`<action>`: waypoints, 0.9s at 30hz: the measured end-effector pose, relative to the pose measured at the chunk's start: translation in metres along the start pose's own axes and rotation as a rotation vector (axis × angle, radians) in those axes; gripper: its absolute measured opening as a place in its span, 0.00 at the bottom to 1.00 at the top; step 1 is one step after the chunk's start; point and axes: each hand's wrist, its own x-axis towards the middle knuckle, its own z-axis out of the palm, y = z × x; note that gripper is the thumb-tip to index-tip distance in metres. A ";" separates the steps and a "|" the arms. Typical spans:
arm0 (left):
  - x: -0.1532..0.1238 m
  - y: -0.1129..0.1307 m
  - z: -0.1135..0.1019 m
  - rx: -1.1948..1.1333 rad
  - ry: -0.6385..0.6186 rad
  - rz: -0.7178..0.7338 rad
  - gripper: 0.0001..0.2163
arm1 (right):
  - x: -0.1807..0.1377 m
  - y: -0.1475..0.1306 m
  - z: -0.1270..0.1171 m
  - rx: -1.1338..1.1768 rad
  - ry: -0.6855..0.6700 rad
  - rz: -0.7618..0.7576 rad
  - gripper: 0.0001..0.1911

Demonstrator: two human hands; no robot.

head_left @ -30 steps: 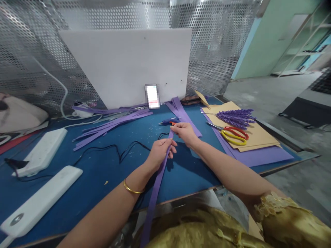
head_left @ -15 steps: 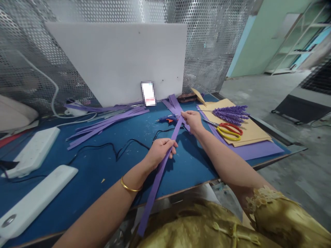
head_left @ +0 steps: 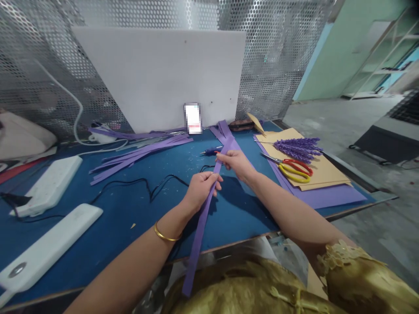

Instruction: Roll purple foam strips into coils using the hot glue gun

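A long purple paper strip (head_left: 200, 237) runs between my hands, its near end hanging over the table's front edge. My left hand (head_left: 203, 186) pinches it near the middle, closed. Just beyond, my right hand (head_left: 234, 162) is closed on the strip nearer its far end. Behind the right hand lies a blue glue gun (head_left: 209, 151), partly hidden by the hand and strip. More purple strips (head_left: 225, 131) lie at the back behind my right hand. Another bundle of purple strips (head_left: 140, 157) is spread to the left.
Scissors with red and yellow handles (head_left: 294, 171) and purple lavender-like stems (head_left: 296, 147) rest on tan sheets (head_left: 327, 174) at right. White power strips (head_left: 49, 185) stand at left. A black cord (head_left: 149, 187) crosses the blue table (head_left: 131, 253). A lit phone (head_left: 193, 117) leans against a white board.
My right hand has slid down the strip toward my left hand, shortening the stretch between them. The left hand still grips the strip. The whole view has shifted slightly.
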 end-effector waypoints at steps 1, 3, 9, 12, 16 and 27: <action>-0.001 0.000 0.001 0.013 -0.029 -0.004 0.11 | 0.006 -0.001 -0.007 0.027 0.081 -0.012 0.22; -0.003 0.000 0.003 0.038 -0.078 -0.018 0.11 | 0.018 -0.004 -0.023 0.090 0.215 -0.068 0.23; -0.006 0.002 0.003 0.033 -0.146 -0.103 0.11 | 0.028 -0.006 -0.034 0.109 0.268 -0.100 0.23; -0.005 0.002 0.001 -0.055 -0.126 -0.127 0.16 | 0.020 -0.003 -0.022 0.086 0.238 -0.108 0.24; -0.003 0.001 0.001 -0.108 -0.030 -0.102 0.17 | 0.005 -0.004 -0.003 -0.028 0.109 -0.132 0.23; 0.004 -0.006 -0.002 -0.110 0.051 -0.044 0.11 | -0.008 0.004 0.015 -0.028 -0.109 0.004 0.19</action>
